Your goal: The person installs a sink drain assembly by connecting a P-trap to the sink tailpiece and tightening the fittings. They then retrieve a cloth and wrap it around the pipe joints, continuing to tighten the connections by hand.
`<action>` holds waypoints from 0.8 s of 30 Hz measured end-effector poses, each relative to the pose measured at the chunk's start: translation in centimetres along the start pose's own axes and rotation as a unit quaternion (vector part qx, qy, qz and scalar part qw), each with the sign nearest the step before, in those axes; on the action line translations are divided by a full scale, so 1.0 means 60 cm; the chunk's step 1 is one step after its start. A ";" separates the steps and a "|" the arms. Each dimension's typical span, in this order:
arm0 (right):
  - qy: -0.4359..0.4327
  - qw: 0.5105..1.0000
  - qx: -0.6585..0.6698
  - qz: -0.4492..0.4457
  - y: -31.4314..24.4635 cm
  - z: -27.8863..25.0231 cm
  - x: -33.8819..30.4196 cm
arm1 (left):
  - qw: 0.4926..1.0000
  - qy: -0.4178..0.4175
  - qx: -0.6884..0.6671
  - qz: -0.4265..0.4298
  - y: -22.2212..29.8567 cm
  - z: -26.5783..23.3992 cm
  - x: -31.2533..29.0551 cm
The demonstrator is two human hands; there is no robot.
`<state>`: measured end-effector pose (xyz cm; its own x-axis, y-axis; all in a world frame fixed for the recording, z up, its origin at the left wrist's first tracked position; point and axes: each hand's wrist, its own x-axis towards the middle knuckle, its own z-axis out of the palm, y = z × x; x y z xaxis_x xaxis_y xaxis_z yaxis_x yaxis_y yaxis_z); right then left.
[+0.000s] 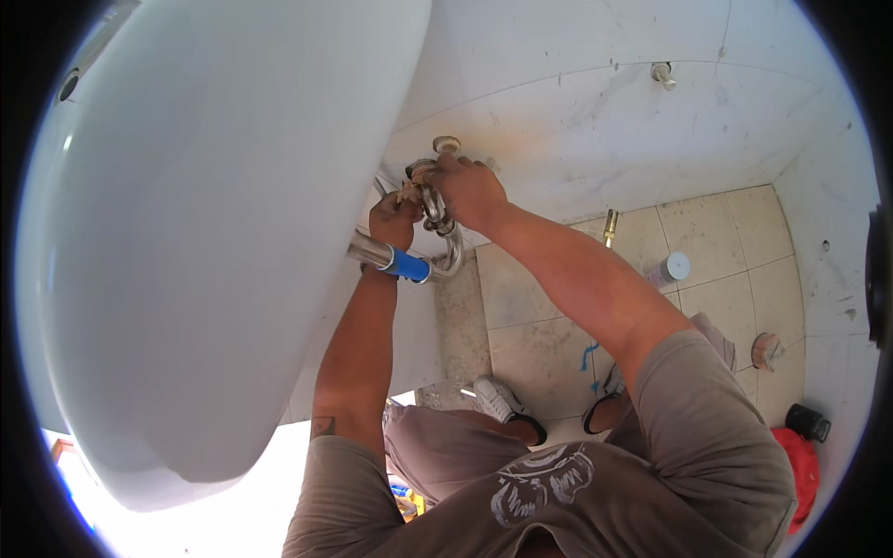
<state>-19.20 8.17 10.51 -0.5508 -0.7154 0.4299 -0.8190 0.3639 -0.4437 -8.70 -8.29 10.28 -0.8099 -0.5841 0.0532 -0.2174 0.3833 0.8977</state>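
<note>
Beneath a large white washbasin (pixel 223 214), both my hands are at a chrome drain trap (pixel 453 253). My right hand (pixel 470 191) is closed round the trap's upper end, close to the wall, its fingertips partly hidden. My left hand (pixel 394 221) is closed beside the same part, its fingers on a crumpled tan scrap (pixel 409 192) against the metal. Whether the scrap is paper or cloth I cannot tell. A blue band (pixel 409 266) wraps the trap's lower tube, which passes over my left wrist. Just above my right fingers, a round pipe opening (pixel 446 144) shows in the wall.
On the tiled floor (pixel 539 288), right of my right forearm, are a brass fitting (pixel 610 228), a grey-white can (pixel 668 270) and a capped pipe stub (pixel 768 352). Blue shreds (pixel 588 357) lie by my shoes. A black cylinder (pixel 807 422) and a red item (pixel 802 474) are far right.
</note>
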 end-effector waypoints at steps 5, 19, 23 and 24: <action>0.032 0.999 0.012 -0.008 0.000 0.007 0.004 | 0.985 0.017 0.148 0.083 0.036 0.003 0.004; 0.032 0.999 -0.010 -0.031 0.013 0.012 0.007 | 0.991 0.060 -0.101 0.059 -0.003 0.019 0.008; 0.044 0.993 -0.054 -0.094 0.016 0.011 0.014 | 0.980 0.075 -0.182 0.025 -0.002 0.027 0.009; 0.029 0.992 -0.058 -0.112 0.016 0.010 0.014 | 0.980 0.071 -0.182 0.034 -0.001 0.027 0.008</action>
<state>-20.38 7.53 9.96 -0.3591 -0.7515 0.5534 -0.9328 0.2691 -0.2398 -9.97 -7.41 9.56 -0.7258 -0.6701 0.1557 0.0636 0.1600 0.9851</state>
